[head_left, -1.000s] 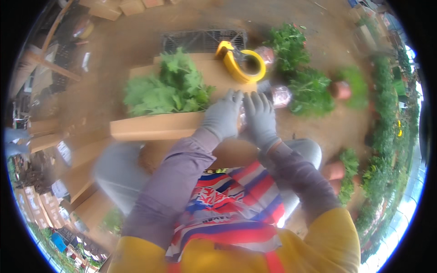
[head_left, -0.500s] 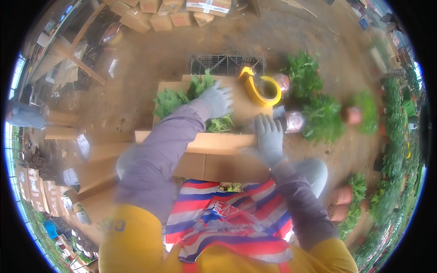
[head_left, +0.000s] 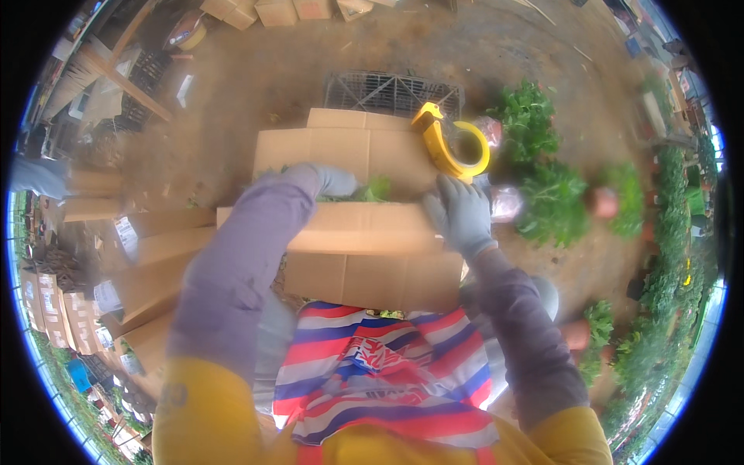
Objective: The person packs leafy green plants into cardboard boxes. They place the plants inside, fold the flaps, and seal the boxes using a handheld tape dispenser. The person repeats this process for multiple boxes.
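An open cardboard box point(head_left: 372, 232) stands in front of me, its flaps folded outward. My left hand point(head_left: 335, 180), in a grey glove, lies flat inside it, pressing on green leafy plants point(head_left: 376, 189). The near wall and my forearm hide part of that hand. At the box's right end my gloved right hand point(head_left: 463, 215) grips the corner, fingers bent over the edge. Just beyond that hand, a yellow tape dispenser point(head_left: 446, 151) with a roll of tape rests at the right end of the far flap.
Potted leafy plants point(head_left: 552, 198) with wrapped pots lie on the floor to the right. A black plastic crate point(head_left: 391, 91) sits beyond the box. Opened cartons point(head_left: 167, 248) stand at left, more boxes point(head_left: 275, 12) at the far side. Another person's sleeve point(head_left: 37, 177) shows at far left.
My left hand has moved left and down into the box, and fewer leaves show above its edge. My right hand stays at the right corner. The view has shifted slightly.
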A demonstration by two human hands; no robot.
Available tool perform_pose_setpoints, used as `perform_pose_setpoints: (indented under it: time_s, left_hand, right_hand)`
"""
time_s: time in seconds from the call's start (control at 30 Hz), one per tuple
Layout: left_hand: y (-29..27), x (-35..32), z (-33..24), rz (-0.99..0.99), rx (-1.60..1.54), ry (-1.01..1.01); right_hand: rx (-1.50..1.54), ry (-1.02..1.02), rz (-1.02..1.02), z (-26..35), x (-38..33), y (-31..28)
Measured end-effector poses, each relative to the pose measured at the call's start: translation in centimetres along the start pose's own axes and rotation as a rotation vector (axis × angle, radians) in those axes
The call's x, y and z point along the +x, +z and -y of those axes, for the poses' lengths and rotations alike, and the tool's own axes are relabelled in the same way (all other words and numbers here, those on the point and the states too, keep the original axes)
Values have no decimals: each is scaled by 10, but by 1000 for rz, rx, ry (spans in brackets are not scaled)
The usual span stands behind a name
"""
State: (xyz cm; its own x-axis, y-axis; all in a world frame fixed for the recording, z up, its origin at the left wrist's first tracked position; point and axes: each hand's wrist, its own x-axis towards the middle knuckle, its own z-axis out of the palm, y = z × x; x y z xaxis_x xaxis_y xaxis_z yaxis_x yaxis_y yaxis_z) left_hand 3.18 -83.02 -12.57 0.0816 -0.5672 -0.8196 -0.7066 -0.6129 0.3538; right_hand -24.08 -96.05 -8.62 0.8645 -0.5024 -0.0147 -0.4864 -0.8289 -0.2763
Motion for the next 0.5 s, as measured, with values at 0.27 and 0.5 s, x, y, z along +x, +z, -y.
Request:
perform_pose_setpoints:
  time_s: [0.27,0.5]
  left_hand:
    - [-34,34,13,-8,-40,-42]
    - [-53,25,24,-747,71,-383]
  right_hand:
    - [118,273,369,-1,68,-18]
    - [29,306,352,3,82,-19]
